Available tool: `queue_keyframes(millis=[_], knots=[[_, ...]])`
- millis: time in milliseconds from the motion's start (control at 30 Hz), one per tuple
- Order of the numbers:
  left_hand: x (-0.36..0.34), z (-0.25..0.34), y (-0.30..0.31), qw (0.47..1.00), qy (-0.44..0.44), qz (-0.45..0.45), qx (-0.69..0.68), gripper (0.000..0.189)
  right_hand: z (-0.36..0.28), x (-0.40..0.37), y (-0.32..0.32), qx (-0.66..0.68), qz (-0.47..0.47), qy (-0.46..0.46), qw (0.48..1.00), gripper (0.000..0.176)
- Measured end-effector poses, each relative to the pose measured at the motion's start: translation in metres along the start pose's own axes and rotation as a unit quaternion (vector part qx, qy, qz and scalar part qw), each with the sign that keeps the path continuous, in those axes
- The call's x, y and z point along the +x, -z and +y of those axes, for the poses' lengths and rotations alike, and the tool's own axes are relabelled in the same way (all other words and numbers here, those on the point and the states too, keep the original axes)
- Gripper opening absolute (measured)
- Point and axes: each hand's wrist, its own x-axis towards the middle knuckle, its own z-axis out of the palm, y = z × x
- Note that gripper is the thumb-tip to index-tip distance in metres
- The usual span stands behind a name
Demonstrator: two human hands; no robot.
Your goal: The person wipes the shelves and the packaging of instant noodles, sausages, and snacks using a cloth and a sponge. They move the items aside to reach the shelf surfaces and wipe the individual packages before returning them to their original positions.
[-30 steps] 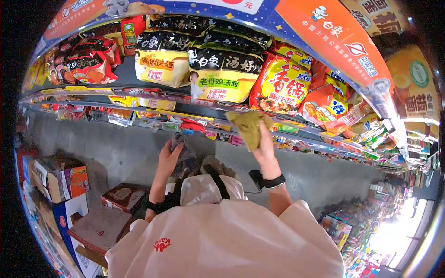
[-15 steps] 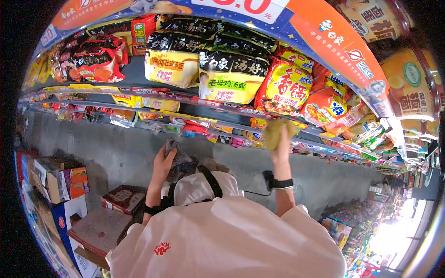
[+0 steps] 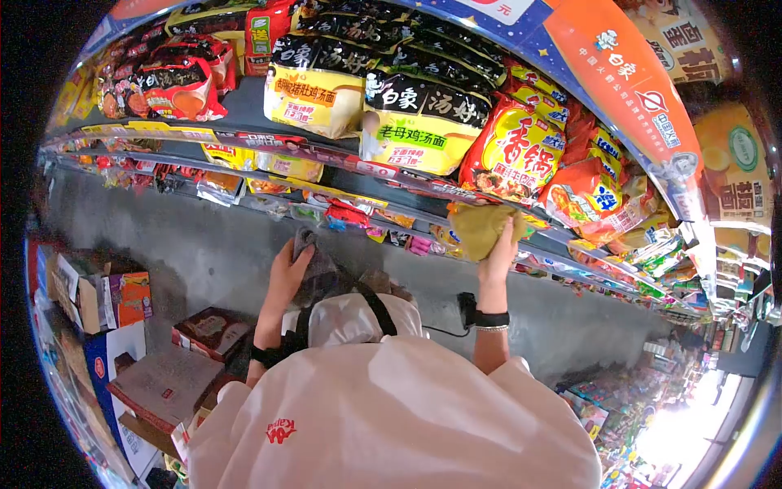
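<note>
My right hand (image 3: 497,259) grips a folded olive-yellow cloth (image 3: 481,230) at the front edge of a shelf (image 3: 423,194), just below a red and yellow noodle bag (image 3: 517,151). In my left hand (image 3: 287,273) is a dark grey cloth (image 3: 319,273), bunched between thumb and fingers and hanging beside the shelf front. Black and yellow instant noodle packs (image 3: 419,130) stand in a row above both hands. The palm side of each hand is partly hidden.
Red noodle packs (image 3: 175,90) fill the shelf's left end. A lower shelf holds small snack bags (image 3: 346,213). Cardboard boxes (image 3: 167,387) are stacked at lower left on the grey floor (image 3: 195,236). An orange promotional strip (image 3: 627,90) curves around the upper right.
The olive-yellow cloth now lies more spread along the shelf edge, and my right hand has moved slightly down. My left hand stays nearly in place. The shelf view has shifted slightly.
</note>
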Motion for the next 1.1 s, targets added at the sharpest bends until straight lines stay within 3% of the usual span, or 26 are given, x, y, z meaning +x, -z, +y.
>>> queue_keyframes(millis=[167,333,400,433,600,667,733,800,933,1000,1067,1100], knots=[[0.007,-0.018,-0.011,0.999,-0.012,0.038,0.015,0.034,-0.006,0.024,0.041,0.011,0.007,0.023,1.0,0.035],[0.01,-0.029,-0.036,0.997,0.018,0.022,-0.065,0.038,-0.007,0.029,0.052,-0.042,-0.006,0.027,0.999,0.032],[0.006,-0.02,-0.046,1.0,0.014,-0.001,-0.012,0.039,-0.014,0.031,0.059,-0.056,-0.012,0.024,0.998,0.031],[0.004,-0.014,-0.053,0.999,0.006,-0.023,0.042,0.041,-0.02,0.032,0.059,-0.083,-0.023,0.021,0.996,0.029],[-0.016,-0.011,-0.098,0.998,0.003,-0.054,0.042,0.044,-0.035,0.053,0.098,-0.195,-0.063,0.005,0.979,0.023],[-0.023,-0.008,-0.114,0.993,-0.039,-0.047,0.104,0.046,-0.036,0.064,0.116,-0.251,-0.13,0.002,0.959,0.022],[-0.027,0.002,-0.127,0.993,0.019,-0.064,0.098,0.051,-0.052,0.067,0.116,-0.258,-0.169,-0.023,0.951,0.022],[-0.033,0.0,-0.145,0.987,0.043,-0.07,0.138,0.056,-0.068,0.07,0.118,-0.364,-0.26,-0.017,0.894,0.023],[-0.049,0.007,-0.182,0.988,0.057,-0.064,0.128,0.06,-0.094,0.07,0.115,-0.331,-0.363,-0.091,0.867,0.024],[-0.057,0.013,-0.199,0.983,0.089,-0.077,0.141,0.061,-0.102,0.061,0.111,-0.303,-0.456,-0.232,0.804,0.033],[-0.062,-0.005,-0.22,0.985,0.077,-0.073,0.133,0.061,-0.09,0.056,0.108,-0.231,-0.616,-0.247,0.711,0.042],[-0.065,-0.015,-0.232,0.988,0.063,-0.069,0.125,0.061,-0.086,0.046,0.104,-0.198,-0.634,-0.285,0.691,0.045]])
